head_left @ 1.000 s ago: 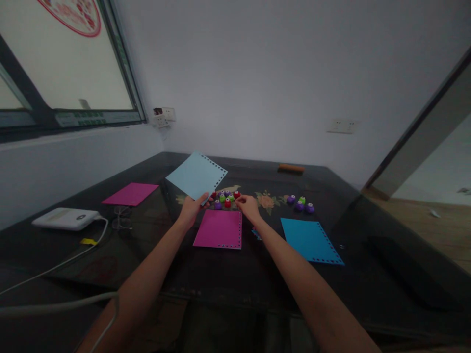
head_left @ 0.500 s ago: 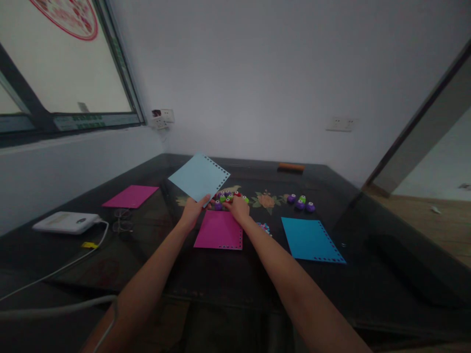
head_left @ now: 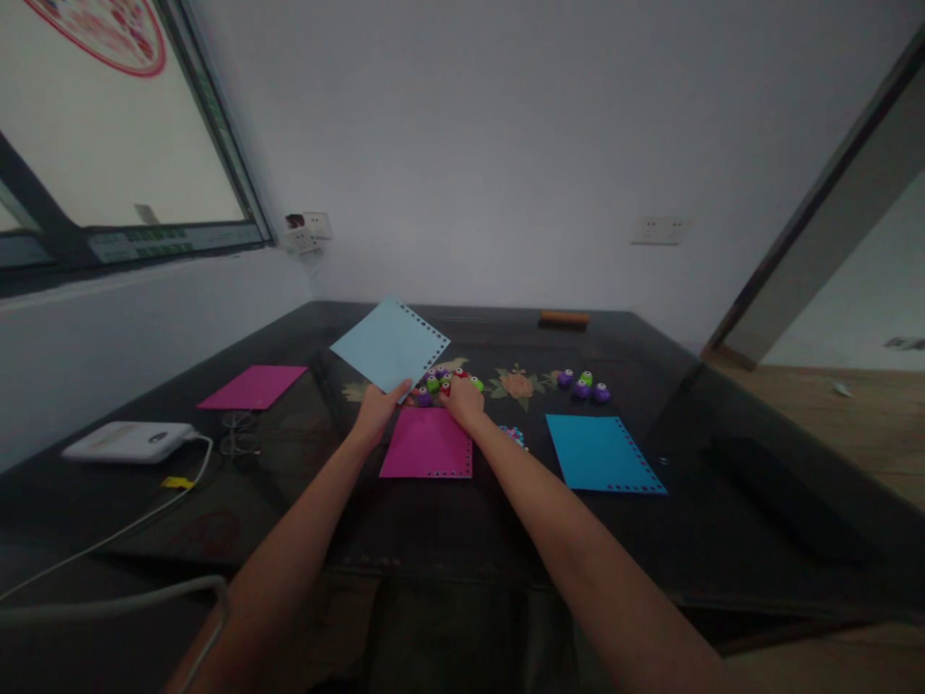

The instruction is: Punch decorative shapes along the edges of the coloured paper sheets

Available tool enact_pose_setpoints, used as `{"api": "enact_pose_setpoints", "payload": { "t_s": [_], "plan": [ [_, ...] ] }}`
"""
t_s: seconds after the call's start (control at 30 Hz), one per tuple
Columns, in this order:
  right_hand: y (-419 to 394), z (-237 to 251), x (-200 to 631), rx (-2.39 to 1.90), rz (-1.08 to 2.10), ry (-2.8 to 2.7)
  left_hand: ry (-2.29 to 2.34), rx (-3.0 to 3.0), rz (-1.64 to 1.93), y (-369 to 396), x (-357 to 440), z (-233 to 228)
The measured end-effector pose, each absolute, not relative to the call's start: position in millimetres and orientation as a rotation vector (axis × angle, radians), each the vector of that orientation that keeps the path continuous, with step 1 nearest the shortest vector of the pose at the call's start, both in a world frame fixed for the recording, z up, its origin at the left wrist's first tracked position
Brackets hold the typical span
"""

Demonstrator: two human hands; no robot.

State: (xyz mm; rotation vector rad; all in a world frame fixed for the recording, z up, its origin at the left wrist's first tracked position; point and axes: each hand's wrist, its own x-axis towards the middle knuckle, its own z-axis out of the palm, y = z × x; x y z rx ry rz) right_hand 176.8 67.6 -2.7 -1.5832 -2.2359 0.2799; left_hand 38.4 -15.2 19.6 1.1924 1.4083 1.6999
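My left hand (head_left: 378, 413) pinches the near corner of a light blue sheet (head_left: 390, 342) with punched holes along one edge and holds it tilted above the dark table (head_left: 448, 530). My right hand (head_left: 462, 402) rests with curled fingers on a cluster of small round craft punches (head_left: 442, 383), purple, green and red; whether it grips one I cannot tell. Just in front of both hands lies a magenta sheet (head_left: 428, 442) with holes along its near and right edges.
A blue punched sheet (head_left: 599, 451) lies to the right, with three more punches (head_left: 582, 386) behind it. Another magenta sheet (head_left: 252, 386), glasses (head_left: 235, 434) and a white device (head_left: 128, 440) with a cable sit left. A brown block (head_left: 565, 317) lies far back. Paper bits (head_left: 515, 436) lie beside the magenta sheet.
My right hand has slid left from the right side of the punch cluster onto its middle. The left hand keeps the light blue sheet raised. The camera has tilted slightly.
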Motion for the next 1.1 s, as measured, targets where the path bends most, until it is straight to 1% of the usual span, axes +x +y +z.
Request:
{"api": "enact_pose_setpoints", "payload": {
  "t_s": [0.3, 0.4, 0.57, 0.7, 0.8, 0.9, 0.97, 1.1],
  "plan": [
    [68, -1, 181, -1.553, 0.266, -2.196, 1.437, 1.233, 1.654, -11, 35, 12],
    [68, 5, 192, -1.477, 0.319, -2.165, 1.467, 1.259, 1.625, -9, 33, 7],
    [65, 10, 228, -1.279, 0.611, -2.007, 1.476, 1.321, 1.573, -9, 40, 3],
    [52, 3, 267, -0.988, 1.044, -1.768, 1.46, 1.321, 1.486, -11, 58, 2],
    [36, 2, 296, -0.904, 1.324, -1.556, 1.426, 1.29, 1.458, -11, 78, 3],
    [20, 10, 316, -0.865, 1.453, -1.427, 1.329, 1.254, 1.444, -10, 105, 9],
    [11, 18, 325, -0.83, 1.512, -1.368, 1.185, 1.237, 1.428, -9, 126, 13],
    [2, 24, 332, -0.787, 1.528, -1.269, 1.078, 1.118, 1.533, -6, 166, 13]
  ]
}}
